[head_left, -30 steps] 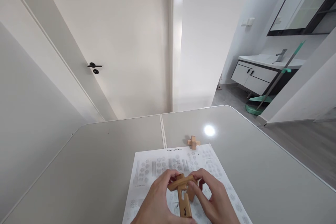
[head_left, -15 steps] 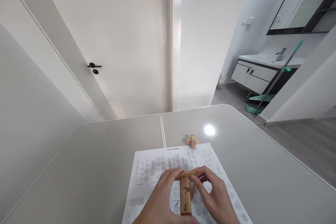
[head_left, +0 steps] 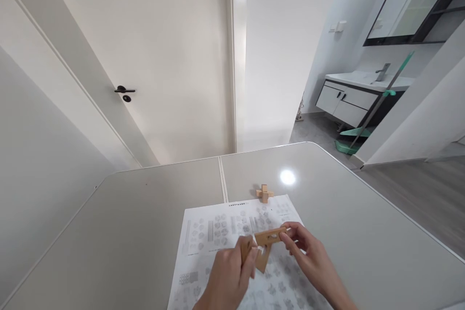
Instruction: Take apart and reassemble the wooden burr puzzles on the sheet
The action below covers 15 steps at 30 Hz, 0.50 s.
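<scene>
Over the sheet (head_left: 198,264), the left hand (head_left: 228,271) grips a block (head_left: 246,248) between thumb and curled fingers, and the right hand (head_left: 307,251) pinches one end of a slotted bar (head_left: 269,237). An angled piece (head_left: 263,260) slants below the bar; whether they are joined I cannot tell. Hands and wood hide part of the sheet's print. At the sheet's far edge, a wooden cross (head_left: 264,193) sits on the bench (head_left: 145,237), too close to tell whether it touches the paper. Beyond the sheet stands a door (head_left: 174,68); far to its right are a cabinet (head_left: 345,101) and a green dustpan (head_left: 347,147).
</scene>
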{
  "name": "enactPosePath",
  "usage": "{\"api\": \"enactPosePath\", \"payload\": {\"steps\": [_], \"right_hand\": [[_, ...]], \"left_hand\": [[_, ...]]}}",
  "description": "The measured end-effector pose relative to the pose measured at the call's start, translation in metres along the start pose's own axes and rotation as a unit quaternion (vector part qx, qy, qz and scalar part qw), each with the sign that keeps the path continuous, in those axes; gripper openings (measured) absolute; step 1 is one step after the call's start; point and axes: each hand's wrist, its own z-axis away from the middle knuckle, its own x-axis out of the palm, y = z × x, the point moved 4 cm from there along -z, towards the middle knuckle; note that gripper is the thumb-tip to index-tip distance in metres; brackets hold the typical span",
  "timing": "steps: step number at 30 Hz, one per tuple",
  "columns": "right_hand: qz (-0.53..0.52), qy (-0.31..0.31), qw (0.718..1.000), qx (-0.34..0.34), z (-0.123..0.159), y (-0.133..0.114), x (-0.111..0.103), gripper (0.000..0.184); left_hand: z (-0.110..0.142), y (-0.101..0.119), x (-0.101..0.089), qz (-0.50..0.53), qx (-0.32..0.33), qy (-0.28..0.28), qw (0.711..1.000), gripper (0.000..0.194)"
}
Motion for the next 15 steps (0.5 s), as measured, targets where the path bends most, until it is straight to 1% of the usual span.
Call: {"api": "enactPosePath", "payload": {"steps": [1,2,4,6,8,12,15], "right_hand": [[0.010,-0.015,1.000,0.010,0.001,0.005,-0.004,0.043],[0.023,-0.030,0.999,0.019,0.002,0.010,-0.007,0.045],[0.049,-0.060,0.996,0.035,0.006,0.018,-0.009,0.046],[0.069,-0.078,0.993,0.047,0.009,0.023,-0.008,0.047],[0.083,-0.085,0.992,0.051,0.010,0.027,-0.004,0.047],[0.091,-0.092,0.990,0.050,0.007,0.032,0.004,0.044],[0.098,-0.088,0.990,0.054,0.004,0.037,0.007,0.039]], "left_hand": [[-0.002,-0.007,0.003,-0.019,-0.049,-0.002,0.999,0.037],[-0.006,-0.012,0.006,-0.051,-0.082,-0.008,0.995,0.039],[-0.015,-0.021,0.013,-0.127,-0.112,-0.031,0.985,0.039],[-0.025,-0.025,0.021,-0.190,-0.120,-0.065,0.972,0.037],[-0.034,-0.026,0.027,-0.228,-0.127,-0.085,0.962,0.038],[-0.045,-0.025,0.033,-0.254,-0.140,-0.085,0.953,0.041],[-0.046,-0.024,0.034,-0.255,-0.132,-0.084,0.954,0.033]]}}
